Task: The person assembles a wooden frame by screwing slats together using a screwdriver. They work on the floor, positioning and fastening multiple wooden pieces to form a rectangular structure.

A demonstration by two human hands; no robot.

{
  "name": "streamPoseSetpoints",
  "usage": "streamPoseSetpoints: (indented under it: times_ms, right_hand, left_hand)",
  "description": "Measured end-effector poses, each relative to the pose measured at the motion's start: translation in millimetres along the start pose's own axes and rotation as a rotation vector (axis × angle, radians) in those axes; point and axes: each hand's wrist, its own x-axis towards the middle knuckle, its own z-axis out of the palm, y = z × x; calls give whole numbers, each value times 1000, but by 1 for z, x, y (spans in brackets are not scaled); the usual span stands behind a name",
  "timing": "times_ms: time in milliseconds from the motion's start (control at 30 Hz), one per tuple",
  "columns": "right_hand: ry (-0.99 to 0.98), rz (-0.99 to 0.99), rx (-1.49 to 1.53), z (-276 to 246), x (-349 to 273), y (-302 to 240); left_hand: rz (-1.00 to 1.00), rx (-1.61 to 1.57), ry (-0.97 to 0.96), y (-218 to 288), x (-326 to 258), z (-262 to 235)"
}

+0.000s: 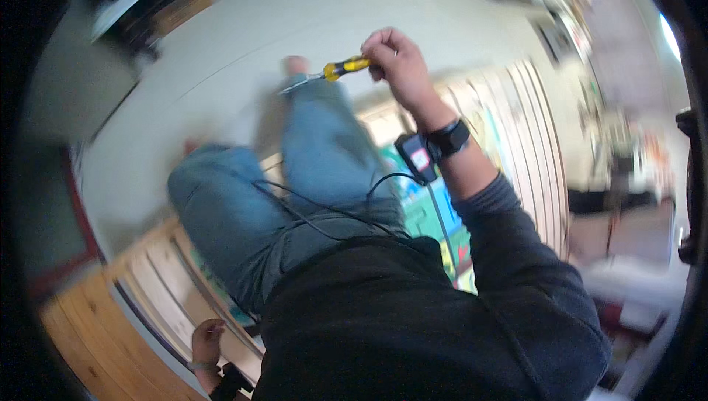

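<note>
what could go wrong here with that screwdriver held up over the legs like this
The right hand holds the yellow-handled screwdriver near the handle's end only, its metal shaft pointing out above the jeans-clad leg; a slip could drop it onto the leg. The black cable from the wrist device drapes loosely across the lap and might snag. The left hand rests low on the wooden slats, too far away to steady anything.

daylight, bright upper right | motion blur throughout | dark fisheye rim

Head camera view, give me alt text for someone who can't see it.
The person's right hand is raised, gripping a yellow-handled screwdriver above their jeans-clad legs. The left hand rests low on a slatted wooden frame. A strapped device sits on the right wrist.
</note>
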Motion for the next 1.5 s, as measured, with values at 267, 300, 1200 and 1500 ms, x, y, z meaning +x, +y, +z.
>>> streamPoseSetpoints:
  times_ms: [267,300,1200,1500]
  right_hand:
    - [955,362,-88,-250,-214,10]
    - [905,391,-139,-255,-247,21]
    - [-111,597,198,-84,-222,129]
    - [189,773,75,-129,-221,158]
  left_hand:
    - [782,645,-153,318,117,26]
    - [902,670,-225,345,123,53]
    - [1574,894,-688,406,168,307]
    - [1615,944,-615,409,182,311]
